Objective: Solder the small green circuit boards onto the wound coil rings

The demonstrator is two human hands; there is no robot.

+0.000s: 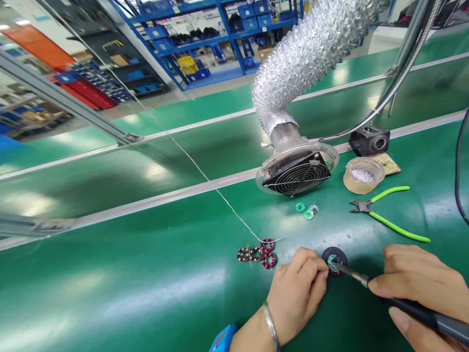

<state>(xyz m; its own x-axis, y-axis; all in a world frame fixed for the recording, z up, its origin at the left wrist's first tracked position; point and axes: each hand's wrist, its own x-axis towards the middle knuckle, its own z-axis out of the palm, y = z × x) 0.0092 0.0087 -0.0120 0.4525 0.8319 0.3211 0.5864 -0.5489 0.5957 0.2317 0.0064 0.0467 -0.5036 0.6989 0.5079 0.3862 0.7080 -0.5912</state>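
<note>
My left hand (298,288), with a metal bracelet at the wrist, pinches the left edge of a black round part (340,253) lying on the green bench. A small ring-shaped green circuit board (332,264) sits on that part. In my right hand (421,293) is a soldering iron (397,302), its tip against the circuit board. Left of my left hand lie several small wound ring coils (255,253), black with red or copper windings. A thin silvery wire (227,203) slants down from the upper left to the coils. Exactly what lies between my left fingertips is hidden.
Green-handled cutters (397,226) lie open at the right. Behind are a tub of metal shavings (361,183), a black block (370,142) and loose ring boards (307,210). A fume fan (300,176) hangs low on a silver duct (304,58). Blue shelves (220,39) stand beyond.
</note>
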